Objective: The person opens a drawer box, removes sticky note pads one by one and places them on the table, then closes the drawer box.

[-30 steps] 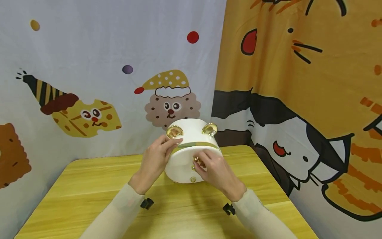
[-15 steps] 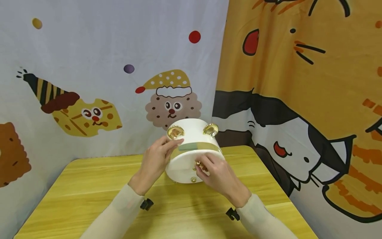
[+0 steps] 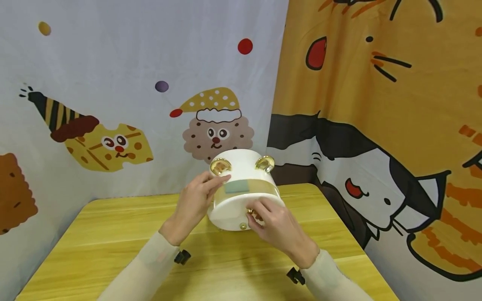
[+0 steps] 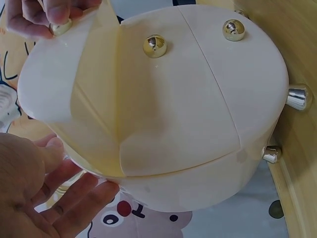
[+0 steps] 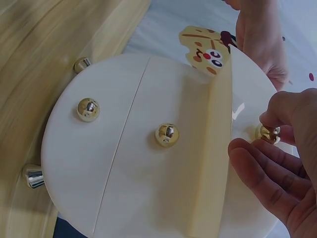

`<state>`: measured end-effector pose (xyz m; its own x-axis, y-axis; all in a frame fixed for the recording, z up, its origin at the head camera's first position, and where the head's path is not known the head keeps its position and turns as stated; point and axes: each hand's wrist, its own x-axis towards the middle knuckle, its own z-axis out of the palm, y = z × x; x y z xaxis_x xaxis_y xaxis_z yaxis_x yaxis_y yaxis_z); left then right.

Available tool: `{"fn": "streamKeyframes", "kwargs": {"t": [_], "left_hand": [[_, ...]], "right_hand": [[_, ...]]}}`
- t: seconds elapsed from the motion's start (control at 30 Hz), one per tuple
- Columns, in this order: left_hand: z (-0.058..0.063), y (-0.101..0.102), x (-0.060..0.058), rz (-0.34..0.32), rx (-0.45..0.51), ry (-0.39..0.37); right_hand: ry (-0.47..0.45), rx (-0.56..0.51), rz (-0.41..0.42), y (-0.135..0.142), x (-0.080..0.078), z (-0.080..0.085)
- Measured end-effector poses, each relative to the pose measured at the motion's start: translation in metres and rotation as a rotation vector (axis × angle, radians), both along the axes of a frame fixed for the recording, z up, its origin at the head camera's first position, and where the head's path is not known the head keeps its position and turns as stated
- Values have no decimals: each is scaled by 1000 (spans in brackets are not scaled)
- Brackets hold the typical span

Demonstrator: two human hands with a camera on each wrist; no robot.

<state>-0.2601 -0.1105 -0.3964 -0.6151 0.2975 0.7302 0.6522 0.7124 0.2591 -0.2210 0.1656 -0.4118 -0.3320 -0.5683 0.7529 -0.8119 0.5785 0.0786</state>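
A white rounded box (image 3: 244, 156) with gold ears stands on the table, its front fitted with drawers. My right hand (image 3: 280, 223) pinches the gold knob (image 5: 267, 133) of the top drawer (image 3: 226, 212), which is pulled partly out. Its yellowish side wall (image 5: 214, 148) shows in the right wrist view, and a grey-green patch (image 3: 236, 186) shows within it from above. Lower down sit a middle knob (image 5: 167, 135) and a bottom knob (image 5: 88, 109) on closed fronts. My left hand (image 3: 192, 200) rests its extended fingers against the box's upper left side, just below the left ear (image 3: 221, 166).
Beneath the box is a wood-grain table (image 3: 124, 238). Short gold feet (image 5: 34, 176) support the box. A cartoon-printed curtain (image 3: 132, 62) hangs close behind, and another orange printed one (image 3: 339, 92) runs along the right side.
The top drawer has come further out toward me, with my right hand moving back and slightly down on its knob. More of the drawer's inside shows. My left hand stays nearly in place.
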Motion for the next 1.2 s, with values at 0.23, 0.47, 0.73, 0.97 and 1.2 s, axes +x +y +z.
{"fn": "streamKeyframes", "kwargs": {"t": [0.23, 0.47, 0.73, 0.97, 1.2], "left_hand": [[0, -1, -1, -12, 6, 26], [4, -2, -2, -14, 7, 36], [-2, -2, 0, -28, -10, 76], [0, -2, -1, -32, -14, 53], [0, -1, -1, -33, -12, 33]], "right_hand": [[16, 2, 13, 2, 5, 0], [37, -5, 40, 3, 7, 3], [47, -3, 62, 8, 15, 0], [37, -2, 56, 9, 22, 1], [34, 5, 49, 13, 26, 0]]}}
